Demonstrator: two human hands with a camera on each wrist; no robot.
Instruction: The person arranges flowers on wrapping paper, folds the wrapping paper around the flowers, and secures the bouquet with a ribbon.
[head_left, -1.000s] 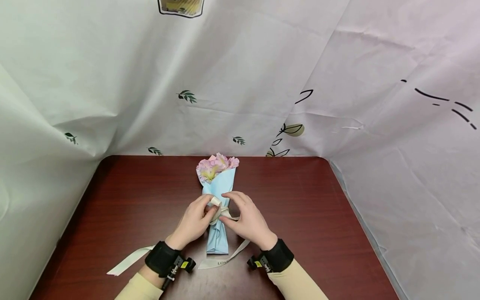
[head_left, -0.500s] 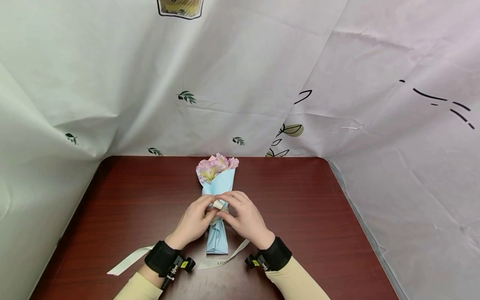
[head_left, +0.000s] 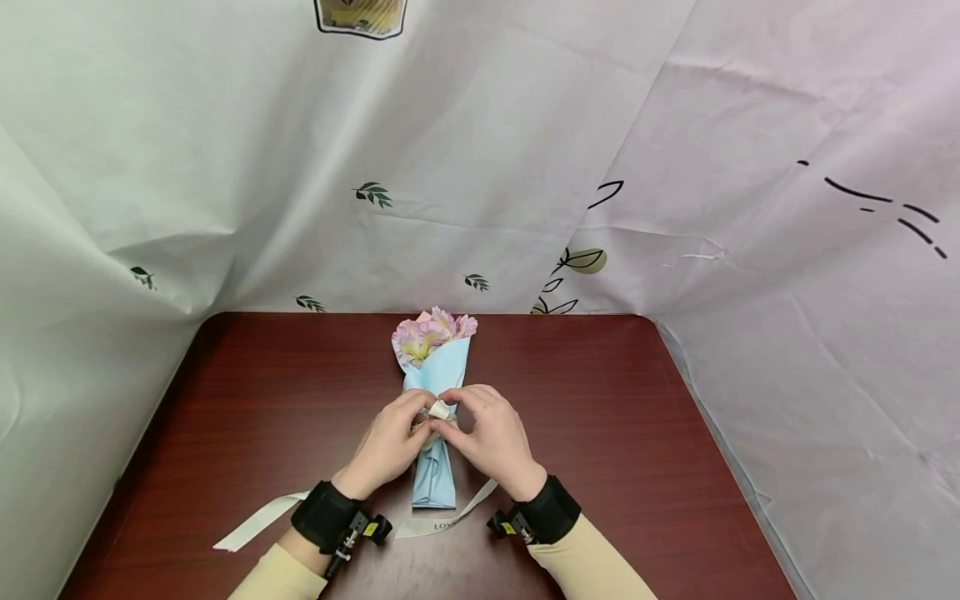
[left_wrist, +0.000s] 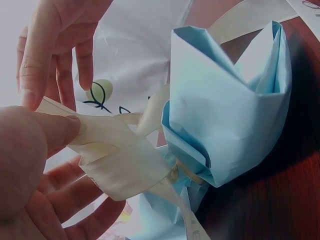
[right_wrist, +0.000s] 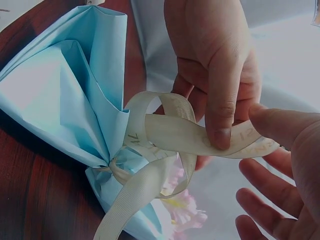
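Observation:
A bouquet of pink flowers (head_left: 417, 340) in light blue wrapping paper (head_left: 446, 367) lies on the table, its blooms pointing away from me. A cream ribbon (left_wrist: 127, 167) goes round its narrow waist and forms loops. My left hand (head_left: 387, 442) pinches a folded loop of this ribbon (right_wrist: 175, 135) between thumb and fingers, above the paper. My right hand (head_left: 495, 437) is close at the loop's end, its thumb (right_wrist: 280, 125) touching or almost touching the ribbon; the other fingers are spread apart. Part of the waist is hidden behind the hands in the head view.
One ribbon tail (head_left: 258, 523) stretches over the dark red table (head_left: 300, 392) at the left, beside the left wrist. Another printed tail (head_left: 423, 527) curves in front of the bouquet's base. A white printed cloth (head_left: 480, 150) hangs behind and around the table.
The right hand has moved slightly left to the ribbon loop, and its index finger has since drawn back a little. The left hand keeps its hold, shifting slightly right; the bouquet stays put.

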